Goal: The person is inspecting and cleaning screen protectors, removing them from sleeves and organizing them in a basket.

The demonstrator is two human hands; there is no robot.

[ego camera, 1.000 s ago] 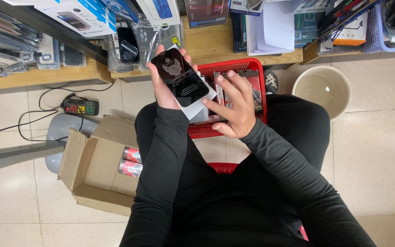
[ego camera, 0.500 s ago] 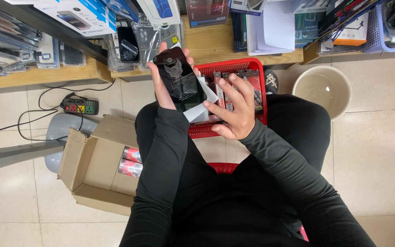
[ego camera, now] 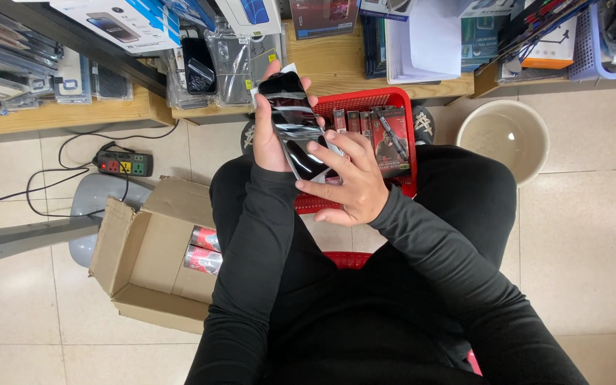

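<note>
Above the red basket (ego camera: 401, 100), glossy black pouch (ego camera: 292, 121) in left hand (ego camera: 269, 139) grip, right hand (ego camera: 347, 187) fingertips pinching it.

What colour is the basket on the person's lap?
Bright red. The basket shows best in the head view, behind the hands.
</note>
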